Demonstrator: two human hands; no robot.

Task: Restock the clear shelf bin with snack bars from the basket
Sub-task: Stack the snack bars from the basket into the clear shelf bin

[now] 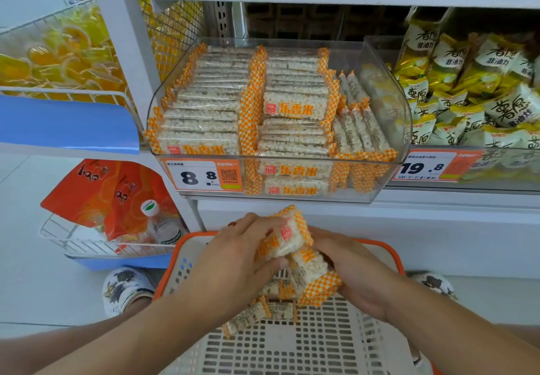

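Your left hand [233, 260] curls over a clear-wrapped puffed-rice snack bar with orange checkered ends [287, 235], thumb below and fingers on top, while your right hand [355, 272] cups a second bar of the same kind [314, 275] from underneath. Both hands are closed around the small bundle, which sits just above the orange-rimmed plastic basket with a pale slotted floor [377, 250]. A few more loose bars [257, 314] lie on the basket floor near your left forearm.

You look to be at the gathering step: bars collected, not yet carried up. Far above the basket, the clear plastic shelf bin [388, 102] holds two tidy stacks of bars on its left and centre, with a thinner row standing on edge at its right side, where some room seems to remain.

Next, you would likely need to square the bars in your grip, lift them clear of the basket rim, and set them into that right-hand gap without toppling the upright row.
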